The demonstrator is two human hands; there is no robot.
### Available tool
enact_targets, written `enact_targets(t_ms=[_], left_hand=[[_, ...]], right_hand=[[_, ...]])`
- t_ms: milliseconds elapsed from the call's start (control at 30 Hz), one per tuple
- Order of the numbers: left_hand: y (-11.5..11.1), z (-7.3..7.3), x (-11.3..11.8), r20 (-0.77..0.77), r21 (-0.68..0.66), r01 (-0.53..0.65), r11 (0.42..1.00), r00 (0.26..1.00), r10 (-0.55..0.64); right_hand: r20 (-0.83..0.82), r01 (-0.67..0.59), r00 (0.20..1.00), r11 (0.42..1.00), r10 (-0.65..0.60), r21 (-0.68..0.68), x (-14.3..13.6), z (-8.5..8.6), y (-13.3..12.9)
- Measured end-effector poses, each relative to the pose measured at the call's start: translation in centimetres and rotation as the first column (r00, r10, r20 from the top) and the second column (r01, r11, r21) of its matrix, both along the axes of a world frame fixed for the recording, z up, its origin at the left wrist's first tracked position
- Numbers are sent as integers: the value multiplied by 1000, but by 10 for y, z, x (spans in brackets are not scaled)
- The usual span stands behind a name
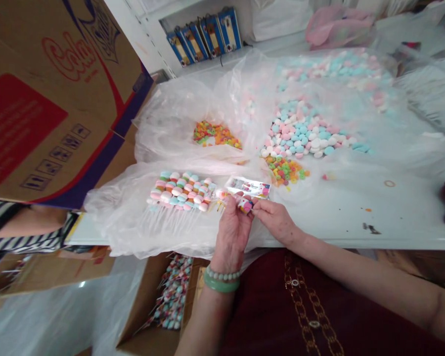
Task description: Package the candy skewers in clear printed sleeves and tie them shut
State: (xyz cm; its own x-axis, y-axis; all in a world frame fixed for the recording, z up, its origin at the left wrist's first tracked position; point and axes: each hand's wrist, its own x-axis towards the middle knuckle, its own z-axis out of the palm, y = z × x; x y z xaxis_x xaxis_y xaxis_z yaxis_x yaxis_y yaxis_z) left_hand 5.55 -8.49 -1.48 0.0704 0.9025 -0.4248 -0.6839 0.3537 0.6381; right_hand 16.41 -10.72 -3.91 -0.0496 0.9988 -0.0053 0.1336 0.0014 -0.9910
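Note:
My left hand [234,228], with green bracelets at the wrist, is raised over the table edge. Its fingers are closed on a small printed wrapper [245,205] in white, pink and yellow. From the right, my right hand [276,221] pinches the edge of that wrapper; whether a candy is inside I cannot tell. Just beyond the fingers lies a stack of similar printed wrappers [248,187]. To the left, marshmallow candy lollipops [183,192] rest in rows on plastic sheeting, their white sticks pointing towards me.
Ring gummies [217,134] and pink, blue and white candies [307,131] lie in piles on clear plastic [170,123]. A large cardboard box [59,99] stands at left. Below the table, an open box [133,324] holds many lollipops. Another person's arm [33,220] shows behind the large box.

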Motion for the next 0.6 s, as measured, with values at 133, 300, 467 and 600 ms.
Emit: enact_targets(t_ms=[133,300,467,600], left_hand=[[-6,-8,-5,-126,14,116,993,986,-113],[-1,-17,-14,-107,3,31,1000,994,-30],[8,-22,-25,97,-35,-42,998,994,46],[4,-22,-19,130,19,-100,995,987,97]], right_hand=[[-226,-6,973,976,-45,-217,3,-3,7],[-269,-72,963,947,-16,-313,-2,0,4],[-448,-234,894,870,18,-433,-6,4,1],[-565,-285,823,823,-53,-491,-13,3,3]])
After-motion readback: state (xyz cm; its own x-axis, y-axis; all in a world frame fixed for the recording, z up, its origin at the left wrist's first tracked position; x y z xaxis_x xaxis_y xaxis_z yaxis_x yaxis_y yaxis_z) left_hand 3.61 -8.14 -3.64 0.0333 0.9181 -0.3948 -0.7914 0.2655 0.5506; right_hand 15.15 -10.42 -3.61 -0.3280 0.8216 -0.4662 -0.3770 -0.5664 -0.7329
